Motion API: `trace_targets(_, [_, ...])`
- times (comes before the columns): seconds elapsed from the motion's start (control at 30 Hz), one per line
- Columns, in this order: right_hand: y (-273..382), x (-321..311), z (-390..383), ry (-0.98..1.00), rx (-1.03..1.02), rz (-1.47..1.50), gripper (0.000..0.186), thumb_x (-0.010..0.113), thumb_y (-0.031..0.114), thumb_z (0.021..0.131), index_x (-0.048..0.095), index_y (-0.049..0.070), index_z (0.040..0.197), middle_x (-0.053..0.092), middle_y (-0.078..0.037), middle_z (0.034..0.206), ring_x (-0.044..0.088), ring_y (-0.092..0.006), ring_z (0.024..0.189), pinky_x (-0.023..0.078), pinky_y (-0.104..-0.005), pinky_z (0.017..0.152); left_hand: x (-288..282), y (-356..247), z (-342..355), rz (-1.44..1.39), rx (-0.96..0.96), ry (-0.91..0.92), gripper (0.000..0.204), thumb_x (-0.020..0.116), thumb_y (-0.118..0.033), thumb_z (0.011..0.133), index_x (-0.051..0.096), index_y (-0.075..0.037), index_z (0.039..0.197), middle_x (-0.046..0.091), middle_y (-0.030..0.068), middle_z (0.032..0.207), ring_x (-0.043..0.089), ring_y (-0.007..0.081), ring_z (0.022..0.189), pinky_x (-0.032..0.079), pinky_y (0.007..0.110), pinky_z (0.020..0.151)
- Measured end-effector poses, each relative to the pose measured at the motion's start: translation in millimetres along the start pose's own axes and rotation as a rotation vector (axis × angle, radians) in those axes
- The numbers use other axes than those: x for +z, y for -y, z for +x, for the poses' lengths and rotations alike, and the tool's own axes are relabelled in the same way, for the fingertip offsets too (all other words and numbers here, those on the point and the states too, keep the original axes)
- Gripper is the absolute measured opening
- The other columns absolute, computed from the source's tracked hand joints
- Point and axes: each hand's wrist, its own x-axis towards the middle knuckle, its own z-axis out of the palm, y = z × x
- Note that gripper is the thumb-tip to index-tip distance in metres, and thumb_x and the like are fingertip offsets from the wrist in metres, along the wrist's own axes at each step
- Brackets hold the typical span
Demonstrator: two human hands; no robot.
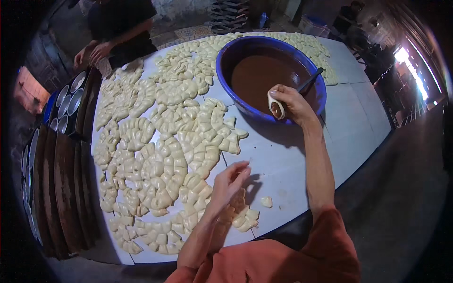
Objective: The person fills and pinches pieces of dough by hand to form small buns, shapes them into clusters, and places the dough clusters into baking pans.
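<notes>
My right hand (296,104) is closed around a folded piece of dough (275,106) with brown filling showing inside it. It is over the near rim of a big blue basin (245,109), which holds a smooth brown paste (258,70). A dark-handled utensil (312,79) leans on the basin's right side, its lower end hidden. Lower down, my left hand (230,183) hovers over the table by the dough, fingers apart and nothing visible in them. Pale dough pieces (163,160) lie crowded in joined rows on the left.
A white table (347,127) carries the dough and the basin. One small dough scrap (266,202) lies near its front edge. Dark racks with round metal tins (74,101) stand at the left. Another person (120,28) works at the far left corner; more people are at the back right.
</notes>
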Motion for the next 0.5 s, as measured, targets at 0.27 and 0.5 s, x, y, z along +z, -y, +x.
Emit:
trace_targets(0.27, [-68,78,-71,-0.082,-0.15,0.643,0.015,0.062,0.018,0.097,0.056,0.007,0.105,0.062,-0.004,0.098,0.065,-0.0084,0.085,0.054,-0.0236,0.072,43,-15,38,-0.726,-0.028,0.013,0.045,0.056,-0.039,0.101,0.057,-0.004,0.128,0.065,0.009,0.118,0.063,0.0183,0.102,0.05,0.039,0.093])
trace_targets(0.5, [-125,112,-118,-0.117,-0.276,0.566,0.038,0.065,0.009,0.091,0.047,0.005,0.124,0.059,-0.011,0.121,0.061,-0.0218,0.112,0.054,-0.0356,0.09,8,9,18,-0.504,-0.042,-0.163,0.031,0.071,-0.02,0.092,0.065,0.002,0.112,0.07,0.008,0.097,0.068,0.0152,0.086,0.054,0.027,0.079])
